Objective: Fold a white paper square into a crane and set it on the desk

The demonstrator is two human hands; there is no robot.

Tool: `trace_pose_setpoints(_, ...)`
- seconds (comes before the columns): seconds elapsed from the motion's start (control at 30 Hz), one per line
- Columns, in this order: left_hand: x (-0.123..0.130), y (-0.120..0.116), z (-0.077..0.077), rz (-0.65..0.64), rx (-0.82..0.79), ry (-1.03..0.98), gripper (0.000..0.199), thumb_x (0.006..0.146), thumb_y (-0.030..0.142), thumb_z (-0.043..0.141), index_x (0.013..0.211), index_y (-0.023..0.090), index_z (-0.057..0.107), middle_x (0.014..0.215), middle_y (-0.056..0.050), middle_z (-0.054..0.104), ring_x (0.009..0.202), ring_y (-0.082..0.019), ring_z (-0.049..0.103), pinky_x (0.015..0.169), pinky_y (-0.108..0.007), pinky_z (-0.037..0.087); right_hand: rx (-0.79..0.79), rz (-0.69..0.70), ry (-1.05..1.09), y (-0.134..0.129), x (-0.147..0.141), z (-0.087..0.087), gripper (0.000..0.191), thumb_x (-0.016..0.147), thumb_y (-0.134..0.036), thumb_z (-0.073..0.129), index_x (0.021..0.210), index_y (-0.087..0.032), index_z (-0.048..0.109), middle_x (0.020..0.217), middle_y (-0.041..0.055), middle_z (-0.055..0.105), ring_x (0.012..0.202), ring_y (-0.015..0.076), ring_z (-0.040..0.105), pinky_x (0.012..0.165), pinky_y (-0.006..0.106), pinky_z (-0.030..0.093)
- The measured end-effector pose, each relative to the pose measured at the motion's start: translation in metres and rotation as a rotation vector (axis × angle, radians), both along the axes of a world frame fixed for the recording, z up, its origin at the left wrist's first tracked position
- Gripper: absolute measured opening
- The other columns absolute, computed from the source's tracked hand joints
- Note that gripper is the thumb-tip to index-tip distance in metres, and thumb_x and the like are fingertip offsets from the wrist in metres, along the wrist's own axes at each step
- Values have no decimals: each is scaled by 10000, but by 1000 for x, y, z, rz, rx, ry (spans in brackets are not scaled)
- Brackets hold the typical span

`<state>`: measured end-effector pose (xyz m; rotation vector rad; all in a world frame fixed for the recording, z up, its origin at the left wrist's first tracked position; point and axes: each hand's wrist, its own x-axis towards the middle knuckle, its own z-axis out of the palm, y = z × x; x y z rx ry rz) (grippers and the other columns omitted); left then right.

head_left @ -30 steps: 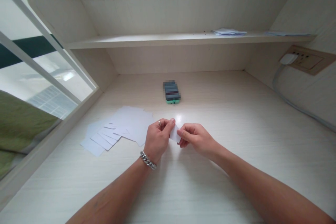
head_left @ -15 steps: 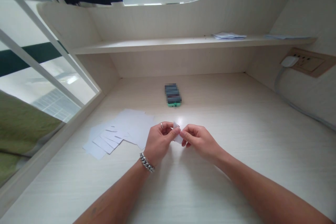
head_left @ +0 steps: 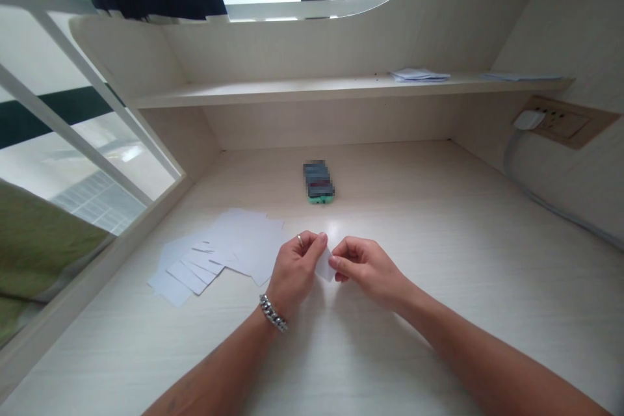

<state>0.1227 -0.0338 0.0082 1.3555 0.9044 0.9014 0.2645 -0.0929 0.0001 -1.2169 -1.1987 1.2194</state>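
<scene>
A small piece of white paper [head_left: 324, 266] is held up between my two hands, just above the desk. My left hand [head_left: 296, 268], with a ring and a chain bracelet on that arm, pinches its upper left part between thumb and fingers. At its right edge, my right hand [head_left: 363, 266] grips it with thumb and forefinger. Whether the paper is folded I cannot tell. Left of my left hand lies a spread of loose white sheets [head_left: 253, 240], with smaller pieces of paper [head_left: 195, 270] on and beside them.
Beyond my hands a phone-like object [head_left: 319, 181], blurred out with a green end, lies on the pale desk [head_left: 414, 195]. Papers [head_left: 419, 75] rest on the shelf [head_left: 292, 92] above. A plugged-in cable [head_left: 546, 201] runs down the right wall. Bars [head_left: 73, 136] stand at left.
My left thumb has moved up on the paper, and more of the paper's lower part shows. Both hands stay close together. The whole view has shifted slightly.
</scene>
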Motion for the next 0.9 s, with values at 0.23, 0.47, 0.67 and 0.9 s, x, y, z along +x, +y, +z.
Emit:
trace_pose_setpoints(0.23,0,-4,2,-58,-64,-110,335,664,313,809,895,143,635,779,-36,701,717,-154,651,670,-265,535,67,-191,-1,3,5,1,227,803,-378,680,814,-153,651,695,24,651,629,142,599,608,284,492)
trace_pose_setpoints(0.47,1,-7,5,-31,10,-94,362,704,250,774,1014,145,620,783,-49,738,712,-182,694,681,-324,584,138,-282,19,1,3,3,215,800,-334,690,929,-167,649,778,37,686,689,167,644,604,288,512)
trace_pose_setpoints(0.67,1,-6,4,-35,56,-107,339,721,239,763,1011,149,614,800,-54,750,723,-190,707,679,-322,591,187,-309,2,1,2,1,207,795,-315,696,946,-178,661,835,50,698,697,170,648,602,294,522)
trace_pose_setpoints(0.9,0,-5,3,-43,97,-107,301,741,236,752,998,162,613,802,-47,757,716,-180,707,670,-306,589,235,-321,-29,2,2,-2,158,800,-289,690,925,-193,680,833,35,686,682,157,633,585,280,505)
